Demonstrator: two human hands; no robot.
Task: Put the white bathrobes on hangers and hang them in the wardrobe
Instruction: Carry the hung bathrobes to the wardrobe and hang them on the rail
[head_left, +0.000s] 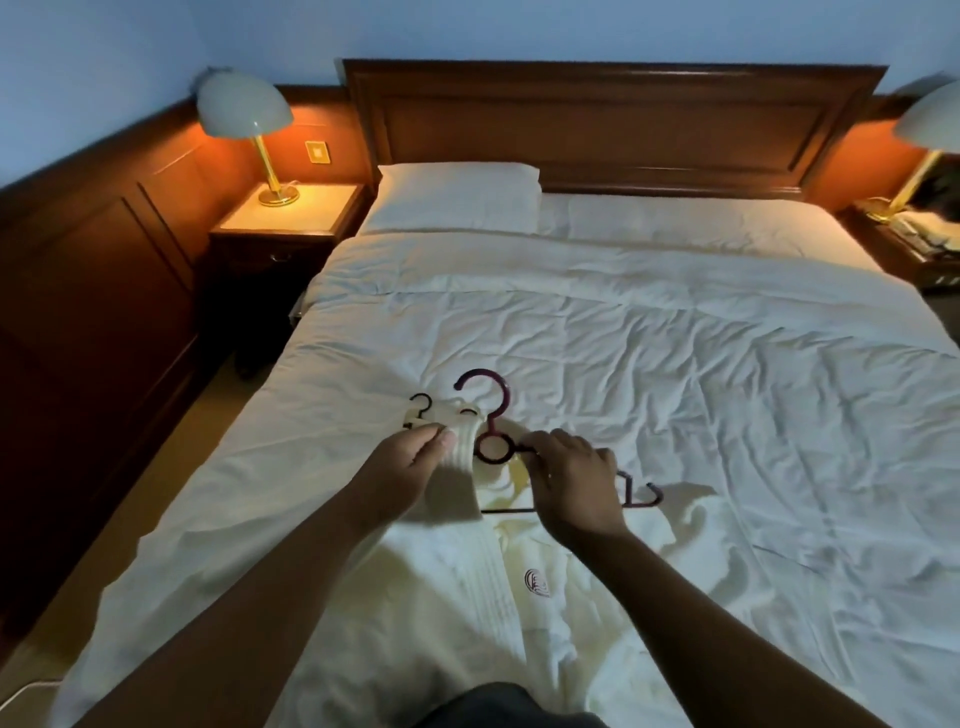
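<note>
The bed (675, 364) filled most of the view, its white duvet creased. The bathrobe (519, 623) lay spread on the near end of it, right under the person, with its collar (465, 452) farthest from them. Its long axis ran from the person toward the headboard (613, 119), and the embroidered logo (537, 582) faced up. It looked like thick, soft towelling: fairly heavy, floppy, likely to sag and slide off a smooth hanger unless both shoulders were seated. The ribbed collar band seemed the firmest place to take hold.

The dark hanger (492, 427) lay flat at the robe's neck. Its hook pointed away toward the headboard and its bar ran crosswise, left to right, with the right tip (644, 496) poking out past the cloth. It appeared stiff, light plastic, best held near the ring under the hook.

The left hand (415, 457) pinched the collar band between thumb and fingers. The right hand (571, 473) had its fingers curled over the hanger's right arm, just beside the ring.

A smaller black hook (422, 405) showed just left of the collar; what it belonged to I could not tell. No wardrobe was in view.
</note>
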